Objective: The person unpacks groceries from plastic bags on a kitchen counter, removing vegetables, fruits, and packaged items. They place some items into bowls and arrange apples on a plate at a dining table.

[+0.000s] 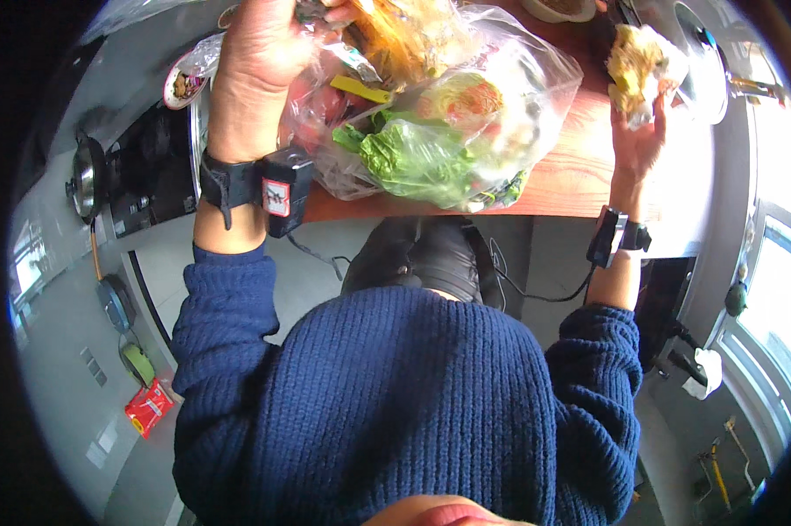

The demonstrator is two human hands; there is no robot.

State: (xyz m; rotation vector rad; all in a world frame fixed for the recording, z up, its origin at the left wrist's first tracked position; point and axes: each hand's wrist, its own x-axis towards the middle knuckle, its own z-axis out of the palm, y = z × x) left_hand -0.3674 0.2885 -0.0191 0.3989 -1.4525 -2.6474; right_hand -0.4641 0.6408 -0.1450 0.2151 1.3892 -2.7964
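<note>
My left hand (pixel 270 46) is at the top of the view, its fingers closed on a crinkled plastic bag (pixel 402 33) with something orange-yellow inside; the fingertips are partly cut off by the picture's edge. Under and beside it, on the reddish wooden board (pixel 586 158), lies a large clear plastic bag (pixel 553 85) with leafy green vegetables (pixel 408 154) and a cut round vegetable (pixel 468 98). A yellow strip (pixel 360 89) lies against the bags. On the right, my right hand (pixel 639 141) holds up a pale yellow, crumpled item (pixel 639 69), seemingly in plastic; its kind is unclear.
A bowl (pixel 556 8) stands at the board's far edge. On the left are a small dish of food (pixel 184 85), a black cooktop (pixel 152 174) and a pan (pixel 88 177) on the wall side. A round glass lid (pixel 701 72) stands at the right, near the window (pixel 780 256).
</note>
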